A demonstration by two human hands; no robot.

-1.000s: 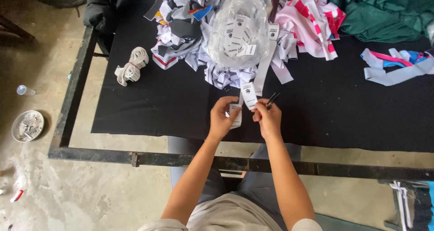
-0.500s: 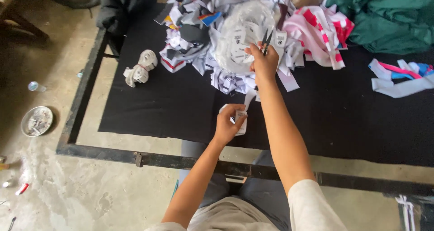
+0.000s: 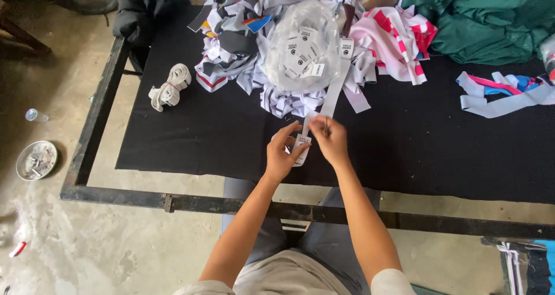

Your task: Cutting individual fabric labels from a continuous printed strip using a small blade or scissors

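Far left, on the concrete floor, a round metal dish of debris (image 3: 36, 160) and a small clear plastic bottle (image 3: 34, 116) lie beside the black metal table frame (image 3: 95, 121). On the black cloth tabletop (image 3: 191, 139) rests a rolled bundle of off-white elastic band (image 3: 169, 87), well apart from the work. Behind centre, a heap of grey, white and striped fabric scraps (image 3: 231, 46) surrounds a clear plastic bag of small white printed labels (image 3: 300, 49), kept within arm's reach as the supply. A long grey-white label strip (image 3: 332, 93) runs from the bag down to the hands. The left hand (image 3: 283, 153) pinches the strip's lower end, 1 label hanging over a small stack beneath, apparently to hold it taut. The right hand (image 3: 330, 140) is closed on a thin dark tool, probably small scissors, set against the strip. Right: pink-and-white striped cloth (image 3: 399, 41), green fabric (image 3: 485, 17), pale ribbon offcuts (image 3: 503, 95).
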